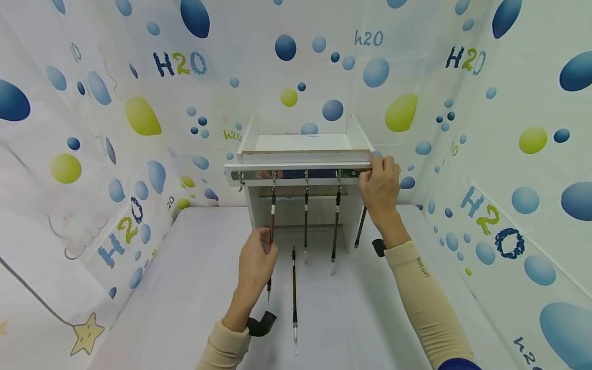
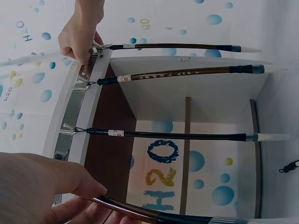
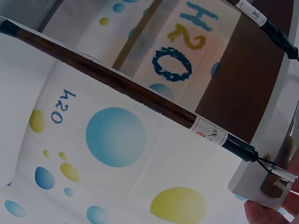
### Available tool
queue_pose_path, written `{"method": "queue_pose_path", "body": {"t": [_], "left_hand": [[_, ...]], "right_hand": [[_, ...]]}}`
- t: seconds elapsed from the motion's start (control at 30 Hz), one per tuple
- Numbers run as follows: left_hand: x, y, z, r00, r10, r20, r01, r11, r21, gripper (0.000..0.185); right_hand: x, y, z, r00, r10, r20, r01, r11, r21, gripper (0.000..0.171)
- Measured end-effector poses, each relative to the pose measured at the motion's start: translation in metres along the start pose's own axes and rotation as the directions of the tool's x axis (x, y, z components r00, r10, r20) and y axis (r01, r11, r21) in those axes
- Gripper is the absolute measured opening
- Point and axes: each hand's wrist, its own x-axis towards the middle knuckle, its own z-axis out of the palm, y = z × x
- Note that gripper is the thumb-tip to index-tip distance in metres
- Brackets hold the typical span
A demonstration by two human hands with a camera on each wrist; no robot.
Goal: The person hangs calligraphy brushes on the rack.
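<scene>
A white wooden rack [image 1: 300, 166] carries a shiny metal strip with hooks along its front edge, and several calligraphy brushes hang from it. My left hand [image 1: 258, 262] pinches the leftmost hanging brush [image 2: 140, 211] by its handle, thumb in front and fingers behind. At the rack's right end, my right hand [image 1: 383, 187] grips the corner beside the last hook. From that hook hangs a dark brown brush [image 3: 107, 77] with a white label, its loop on the hook. Two more brushes, a middle one [image 1: 306, 221] and a thicker one [image 1: 335, 231], hang between the hands.
Another brush [image 1: 294, 290] lies on the white table [image 1: 194, 288] in front of the rack, its tip toward me. A bare hook [image 1: 241, 181] is at the strip's left end. An open tray-like top [image 1: 305, 144] crowns the rack. Patterned sheets surround the table.
</scene>
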Motion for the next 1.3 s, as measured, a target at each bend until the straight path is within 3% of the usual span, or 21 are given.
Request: {"method": "queue_pose_path", "body": {"t": [0.53,1.3], "left_hand": [[0.008,0.001,0.000,1.000,0.024,-0.007,-0.024,0.999,0.030,0.035],[0.020,-0.027,0.025,1.000,-0.008,0.023,0.009,0.999,-0.030,0.033]], "right_hand": [[0.000,-0.001,-0.002,1.000,0.014,0.006,-0.014,1.000,0.010,0.009],[0.000,-0.001,0.001,1.000,-0.002,-0.024,0.002,1.000,-0.001,0.006]]}}
